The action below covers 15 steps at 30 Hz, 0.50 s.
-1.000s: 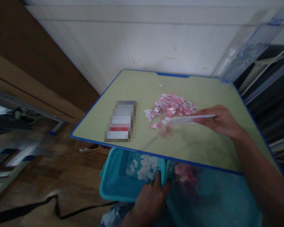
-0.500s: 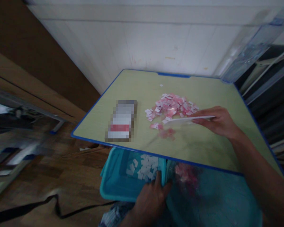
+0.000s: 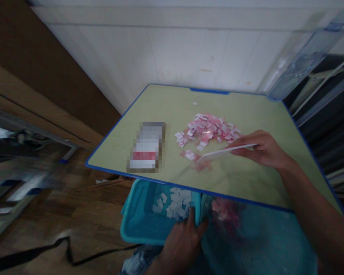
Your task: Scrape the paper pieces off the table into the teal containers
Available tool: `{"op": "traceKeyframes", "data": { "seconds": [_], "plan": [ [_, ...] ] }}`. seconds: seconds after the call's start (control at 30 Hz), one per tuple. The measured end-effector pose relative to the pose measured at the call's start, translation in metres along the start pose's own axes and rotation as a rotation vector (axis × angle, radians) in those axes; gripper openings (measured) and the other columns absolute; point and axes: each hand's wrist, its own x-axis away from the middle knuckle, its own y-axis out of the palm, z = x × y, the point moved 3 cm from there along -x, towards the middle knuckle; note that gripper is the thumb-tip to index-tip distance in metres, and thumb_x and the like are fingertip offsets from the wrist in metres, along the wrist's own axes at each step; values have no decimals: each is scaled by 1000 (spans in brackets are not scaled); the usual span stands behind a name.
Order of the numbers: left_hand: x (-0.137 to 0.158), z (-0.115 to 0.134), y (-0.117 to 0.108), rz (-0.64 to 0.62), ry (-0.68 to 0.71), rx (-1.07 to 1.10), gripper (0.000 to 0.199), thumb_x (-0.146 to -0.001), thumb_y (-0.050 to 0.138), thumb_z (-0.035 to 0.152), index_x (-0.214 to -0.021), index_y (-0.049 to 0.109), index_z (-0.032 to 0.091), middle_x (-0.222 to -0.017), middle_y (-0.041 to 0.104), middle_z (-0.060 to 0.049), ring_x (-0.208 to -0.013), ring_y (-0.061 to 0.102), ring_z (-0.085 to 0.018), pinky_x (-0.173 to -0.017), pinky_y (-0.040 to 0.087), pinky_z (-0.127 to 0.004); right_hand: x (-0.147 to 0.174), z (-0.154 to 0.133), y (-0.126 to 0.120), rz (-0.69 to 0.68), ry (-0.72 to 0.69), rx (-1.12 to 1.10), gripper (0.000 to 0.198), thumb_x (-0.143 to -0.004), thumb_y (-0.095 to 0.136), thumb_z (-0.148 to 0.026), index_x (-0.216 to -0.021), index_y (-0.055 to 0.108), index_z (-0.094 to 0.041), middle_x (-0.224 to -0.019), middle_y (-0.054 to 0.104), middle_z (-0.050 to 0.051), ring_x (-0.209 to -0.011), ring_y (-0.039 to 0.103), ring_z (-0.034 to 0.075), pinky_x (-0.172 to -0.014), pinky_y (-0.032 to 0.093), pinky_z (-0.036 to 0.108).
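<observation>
My right hand (image 3: pixel 260 149) pinches a thin white flat card or plate (image 3: pixel 223 151) by one end. Its far tip meets or hovers just over a small cluster of pink and white pieces (image 3: pixel 190 154) on the yellow-green table (image 3: pixel 126 141); contact is unclear. Behind it lies a heap of small pink and white pieces (image 3: pixel 210 126). Below the table edge, my left hand (image 3: pixel 185 236) grips the rim of a teal bin (image 3: pixel 129 229), index finger and thumb on either side. White square pieces (image 3: pixel 179 202) lie in that bin.
A second teal basin (image 3: pixel 286 236) with pink pieces (image 3: pixel 227 212) is at right, partly under the table. A blurred-out phone-like object (image 3: pixel 146 147) lies on the table's left. A clear plastic bottle (image 3: pixel 301 61) stands at the back right corner. A black strap (image 3: pixel 60 244) crosses the lower left.
My right hand has tilted the white card, bringing its tip down and towards me, from the heap's front edge to the small cluster. My left hand stays in place.
</observation>
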Motion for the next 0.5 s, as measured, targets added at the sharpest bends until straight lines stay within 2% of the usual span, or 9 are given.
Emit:
{"op": "traceKeyframes", "data": {
  "seconds": [0.1,0.27,0.4,0.5],
  "plan": [
    [0,-1,3,28,-3,2,58,-80,44,14,-131,27,34,-132,30,-20,-81,60,-25,-66,48,-40,2,2,-5,65,19,22,14,-75,58,-34,-79,70,-28,-77,71,0,-55,64,15,-47,47,24],
    [0,-2,6,46,4,9,58,-80,45,14,-132,28,34,-131,31,-21,-80,61,-25,-66,48,-40,4,1,-8,-2,3,27,13,-75,59,-33,-78,70,-26,-68,70,-1,-50,61,13,-44,44,22],
    [1,-1,2,46,5,10,57,-80,44,14,-131,29,33,-131,31,-21,-80,60,-25,-66,48,-40,3,2,-6,89,2,17,12,-74,60,-30,-80,69,-27,-76,71,0,-55,63,13,-47,46,22],
    [1,0,-1,28,0,13,56,-81,43,14,-132,29,33,-131,31,-22,-83,60,-26,-66,47,-41,-1,2,6,29,-33,-1,14,-76,58,-29,-83,69,-24,-78,71,0,-63,65,14,-52,47,22]
  ]
}}
